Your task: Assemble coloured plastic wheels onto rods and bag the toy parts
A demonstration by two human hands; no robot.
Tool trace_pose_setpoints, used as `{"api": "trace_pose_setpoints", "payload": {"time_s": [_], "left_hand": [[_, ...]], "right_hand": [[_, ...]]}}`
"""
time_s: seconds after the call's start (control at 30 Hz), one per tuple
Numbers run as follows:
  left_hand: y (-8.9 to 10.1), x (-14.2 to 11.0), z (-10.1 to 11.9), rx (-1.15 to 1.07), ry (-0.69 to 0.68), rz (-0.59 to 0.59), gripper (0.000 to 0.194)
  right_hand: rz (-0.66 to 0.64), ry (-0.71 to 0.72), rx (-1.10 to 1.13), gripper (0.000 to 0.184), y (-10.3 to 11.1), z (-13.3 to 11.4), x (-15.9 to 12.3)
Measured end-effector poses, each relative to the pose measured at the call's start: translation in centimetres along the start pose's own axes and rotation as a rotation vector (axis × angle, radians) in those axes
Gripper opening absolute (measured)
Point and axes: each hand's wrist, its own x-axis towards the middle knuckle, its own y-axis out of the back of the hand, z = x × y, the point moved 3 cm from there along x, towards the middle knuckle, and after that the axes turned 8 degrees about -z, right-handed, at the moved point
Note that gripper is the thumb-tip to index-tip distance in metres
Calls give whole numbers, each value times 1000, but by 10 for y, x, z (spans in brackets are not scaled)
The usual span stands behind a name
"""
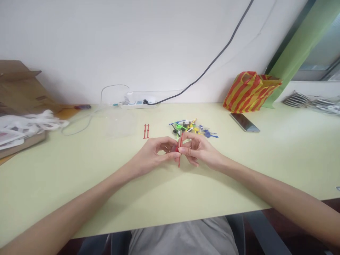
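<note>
Both my hands meet over the middle of the pale green table (79,184). My left hand (154,152) and my right hand (199,148) pinch a thin red plastic stick (180,148) between their fingertips, holding it roughly upright. Just behind my right hand lies a small heap of colourful plastic pieces (192,128) in green, yellow, blue and black. Two more red sticks (146,131) lie side by side on the table, behind my left hand.
A white power strip (138,102) with a black cable sits at the wall. A red-and-yellow striped bag (249,90) and a phone (244,122) lie back right. Cardboard (18,85) and white plastic bags (29,122) fill the left edge.
</note>
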Motion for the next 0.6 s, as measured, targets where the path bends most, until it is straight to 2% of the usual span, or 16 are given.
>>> {"api": "trace_pose_setpoints", "payload": {"time_s": [0.13,0.33,0.43,0.53,0.6], "left_hand": [[-1,0,5,-32,-49,-53,18],[5,0,7,-68,-69,-10,20],[20,-2,-1,-60,-43,75,23],[41,-4,-12,117,-88,200,22],[54,-6,-20,229,-61,241,23]], "right_hand": [[-63,9,-6,36,-3,-3,-3],[-157,42,74,30,2,-6,-6],[-92,67,45,31,14,-9,-8],[36,76,-27,35,30,-8,-7],[96,70,-61,38,38,-4,-6]]}}
